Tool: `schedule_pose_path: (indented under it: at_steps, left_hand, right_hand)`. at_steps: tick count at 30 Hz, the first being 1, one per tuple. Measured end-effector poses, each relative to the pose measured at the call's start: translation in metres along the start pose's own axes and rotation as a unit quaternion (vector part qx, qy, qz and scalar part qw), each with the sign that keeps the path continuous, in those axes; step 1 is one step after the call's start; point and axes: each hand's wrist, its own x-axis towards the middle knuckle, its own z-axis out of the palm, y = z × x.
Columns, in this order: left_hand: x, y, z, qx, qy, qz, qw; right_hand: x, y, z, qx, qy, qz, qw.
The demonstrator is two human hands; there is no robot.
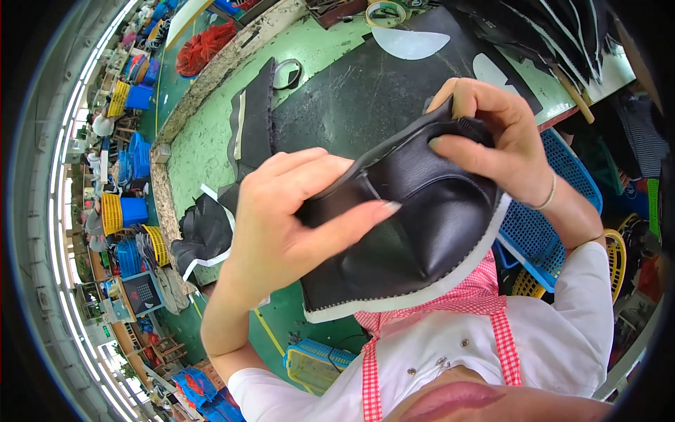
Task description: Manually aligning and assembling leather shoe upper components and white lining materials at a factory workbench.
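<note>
A black leather piece (443,228) with stitched seams and a white band along its lower edge is held up in front of my chest, over the near side of the table. My left hand (271,218) grips its left side, the thumb stretched across the near face and the fingers behind the upper edge. At the upper right corner my right hand (503,137) pinches the folded edge between thumb and fingers. What lies behind the leather is hidden.
On the green table (204,141) lies a dark mat (337,105) with a white rounded piece (409,43). Near it are a tape roll (385,13), black cut pieces (254,112) and a crumpled black leather pile (204,232). A blue crate (580,165) stands at right.
</note>
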Motion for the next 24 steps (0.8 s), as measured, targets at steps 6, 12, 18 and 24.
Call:
schedule_pose_path:
  at_steps: [6,12,18,24]
  left_hand:
    - [0.001,-0.002,0.002,0.007,0.044,-0.022,0.999]
    - [0.003,-0.003,-0.001,-0.025,0.033,-0.011,0.999]
    - [-0.002,-0.008,0.000,-0.006,0.033,0.010,0.999]
    - [0.011,-0.001,-0.001,-0.017,-0.019,-0.032,0.999]
  right_hand:
    - [0.001,-0.001,0.013,-0.031,0.024,-0.048,0.998]
    - [0.005,-0.012,0.012,0.048,0.029,-0.028,0.998]
    - [0.013,-0.008,0.009,0.052,-0.041,0.003,0.998]
    - [0.017,-0.010,0.009,-0.199,-0.021,-0.140,0.970]
